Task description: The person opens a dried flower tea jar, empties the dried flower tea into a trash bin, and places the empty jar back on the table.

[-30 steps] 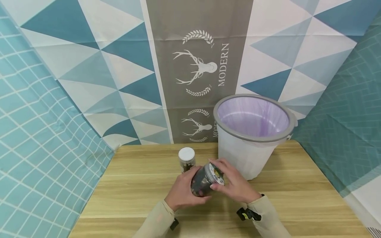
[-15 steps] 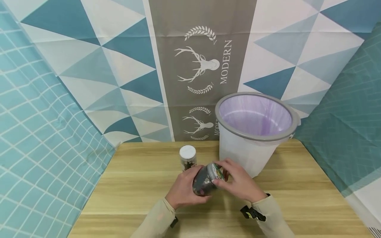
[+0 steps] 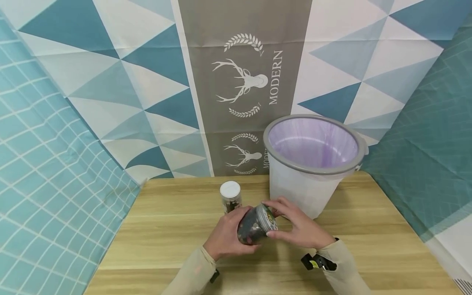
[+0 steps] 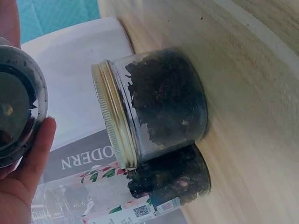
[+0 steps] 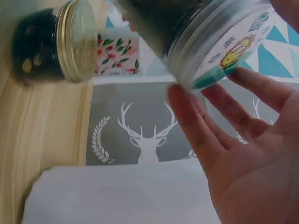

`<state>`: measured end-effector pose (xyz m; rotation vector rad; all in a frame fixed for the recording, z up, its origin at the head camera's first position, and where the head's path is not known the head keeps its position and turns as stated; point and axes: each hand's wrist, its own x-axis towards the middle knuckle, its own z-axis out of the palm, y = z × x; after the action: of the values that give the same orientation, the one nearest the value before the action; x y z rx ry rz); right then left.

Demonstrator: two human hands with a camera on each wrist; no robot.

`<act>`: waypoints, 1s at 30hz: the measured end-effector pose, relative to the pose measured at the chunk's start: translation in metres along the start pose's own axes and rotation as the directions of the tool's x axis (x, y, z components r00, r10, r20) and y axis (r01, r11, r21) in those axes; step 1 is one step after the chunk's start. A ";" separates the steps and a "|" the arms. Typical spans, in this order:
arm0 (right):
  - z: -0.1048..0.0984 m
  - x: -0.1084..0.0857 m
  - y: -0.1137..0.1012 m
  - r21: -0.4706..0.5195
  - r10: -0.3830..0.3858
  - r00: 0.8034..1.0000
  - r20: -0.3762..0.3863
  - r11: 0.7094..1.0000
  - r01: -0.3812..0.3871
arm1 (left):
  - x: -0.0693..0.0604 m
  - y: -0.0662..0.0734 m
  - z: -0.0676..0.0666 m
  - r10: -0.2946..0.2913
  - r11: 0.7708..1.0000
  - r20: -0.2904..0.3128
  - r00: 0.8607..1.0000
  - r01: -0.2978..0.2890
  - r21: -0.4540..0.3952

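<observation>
My left hand [image 3: 228,235] grips a clear jar [image 3: 250,228] of dark, dried-looking bits, tilted with its lid toward the right. On the lid [image 3: 270,218], printed with a coloured label, are the fingertips and thumb of my right hand [image 3: 302,229], one at each side of its rim. The right wrist view shows these fingers [image 5: 189,123] at the lid's edge. In the left wrist view, the underside of the held jar [image 4: 14,107] faces the camera. Beyond it stands a gold-lidded jar [image 4: 166,98] of dark bits, which the left hand mostly hides in the head view.
A taller clear jar with a white lid [image 3: 230,189] stands behind my left hand; its floral label [image 5: 117,53] shows in the right wrist view. To the right is a white bucket [image 3: 302,184] with a grey rim, on the wooden table [image 3: 166,229] against patterned cloth.
My right fingers have shifted around the lid's rim, and the right wrist has moved slightly right. The left hand keeps its grip on the jar, almost still. The head view wobbles slightly.
</observation>
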<state>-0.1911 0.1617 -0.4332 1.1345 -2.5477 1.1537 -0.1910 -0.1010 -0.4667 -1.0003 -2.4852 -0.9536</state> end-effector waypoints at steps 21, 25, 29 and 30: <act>0.011 0.004 -0.003 -0.057 0.113 0.993 -0.041 0.992 -0.115 | 0.000 -0.004 -0.002 0.021 0.999 0.017 1.000 -0.022 0.028; 0.008 0.002 -0.001 -0.044 0.069 0.997 -0.018 0.997 -0.070 | 0.000 -0.004 -0.002 0.024 1.000 0.021 0.999 -0.024 0.019; 0.006 0.000 0.000 -0.023 0.054 0.999 -0.004 0.998 -0.054 | 0.001 -0.003 -0.002 0.017 1.000 0.026 1.000 -0.017 0.010; 0.006 0.000 0.000 -0.024 0.053 0.999 -0.004 0.998 -0.053 | 0.001 -0.003 -0.002 0.017 1.000 0.027 0.999 -0.017 0.010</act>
<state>-0.1898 0.1577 -0.4377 1.0647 -2.5969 1.1320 -0.1934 -0.1037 -0.4660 -1.0360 -2.4972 -0.9272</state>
